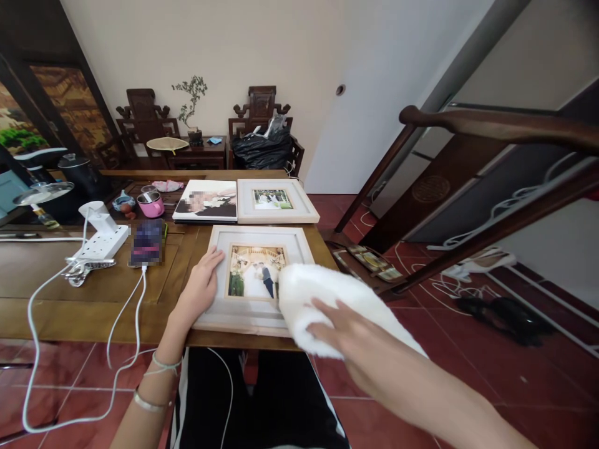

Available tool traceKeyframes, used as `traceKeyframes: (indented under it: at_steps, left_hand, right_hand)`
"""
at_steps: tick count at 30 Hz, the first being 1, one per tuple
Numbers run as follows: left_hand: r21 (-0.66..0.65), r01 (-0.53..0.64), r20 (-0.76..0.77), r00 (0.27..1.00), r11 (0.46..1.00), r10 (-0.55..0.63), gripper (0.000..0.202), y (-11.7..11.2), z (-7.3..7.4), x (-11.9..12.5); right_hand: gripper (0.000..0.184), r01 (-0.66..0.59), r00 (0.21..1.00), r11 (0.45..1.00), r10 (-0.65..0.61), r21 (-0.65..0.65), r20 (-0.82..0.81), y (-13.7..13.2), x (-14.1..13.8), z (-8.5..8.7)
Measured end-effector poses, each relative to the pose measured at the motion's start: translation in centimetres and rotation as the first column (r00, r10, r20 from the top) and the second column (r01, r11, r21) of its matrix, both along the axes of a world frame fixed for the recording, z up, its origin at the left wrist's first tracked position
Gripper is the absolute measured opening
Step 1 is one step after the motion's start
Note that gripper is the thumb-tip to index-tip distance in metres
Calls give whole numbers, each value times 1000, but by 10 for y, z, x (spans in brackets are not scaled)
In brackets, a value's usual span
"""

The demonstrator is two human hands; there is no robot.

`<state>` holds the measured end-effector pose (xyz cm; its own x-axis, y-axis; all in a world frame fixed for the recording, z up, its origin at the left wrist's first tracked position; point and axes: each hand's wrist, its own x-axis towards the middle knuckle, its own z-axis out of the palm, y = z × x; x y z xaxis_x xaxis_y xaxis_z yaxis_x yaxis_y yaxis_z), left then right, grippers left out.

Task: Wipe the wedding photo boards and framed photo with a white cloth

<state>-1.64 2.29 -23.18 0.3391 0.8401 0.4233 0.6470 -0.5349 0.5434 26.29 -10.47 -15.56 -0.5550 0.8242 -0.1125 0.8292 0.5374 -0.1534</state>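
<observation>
A light wooden picture frame [255, 322] with a wedding photo lies flat on the table in front of me. Its left side is held by my left hand [204, 282], fingers curled over the edge. A fluffy white cloth [322, 280] is gripped in my right hand [334, 324], the thumb and fingers pressed into it. The cloth covers the frame's lower right part and hangs past the table edge. Just behind lie a second framed photo [302, 199] and a white-edged photo album or box [206, 199], side by side.
Left on the wooden table [154, 312] are a power strip [105, 243] with white cables, a phone [147, 243] and a pink cup [150, 202]. A dark wooden chair [421, 181] stands close on the right. Cables lie on the red tiled floor [374, 418].
</observation>
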Motion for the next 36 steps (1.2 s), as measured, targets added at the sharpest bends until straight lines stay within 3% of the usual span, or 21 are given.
traceKeyframes:
  at_steps: [3,5,13,16,19,22,26,29,32,36]
  left_hand:
    - [-5,1,-40,999,1000,-2,44,1,-1,1]
    - [-6,3,-75,997,1000,-4,46,1,-1,1]
    - [6,-15,-128,992,1000,15,47,3,-1,2]
    - [6,-23,-115,993,1000,24,47,3,-1,2]
    - [0,-32,-98,995,999,32,47,3,-1,2]
    - [13,-32,-90,995,999,33,47,3,-2,2]
    - [33,-29,-77,997,999,31,47,3,-4,2]
    - [25,-17,-97,995,1000,20,46,3,-4,1]
    - [11,13,-109,994,1000,-11,46,4,-3,-1]
    - [-28,30,-119,992,999,-33,45,3,0,-2]
  right_hand:
    - [69,-30,999,999,30,-34,-12,-20,-6,6]
    - [68,-11,1000,1000,11,-11,-16,-11,-12,1]
    - [64,120,990,941,-89,316,-110,122,-18,-41]
    - [60,85,996,933,-76,350,-38,146,-22,-44]
    - [57,21,999,951,-30,309,26,134,-28,-41]
    - [58,-1,1000,978,-5,206,29,94,-30,-29]
    - [60,-48,998,999,49,23,-44,30,-29,0]
    - [64,-82,993,995,76,-63,-94,8,-33,11]
    - [64,-59,990,998,56,-14,-133,23,-36,-1]
    - [63,-20,993,984,41,180,-111,86,-31,-27]
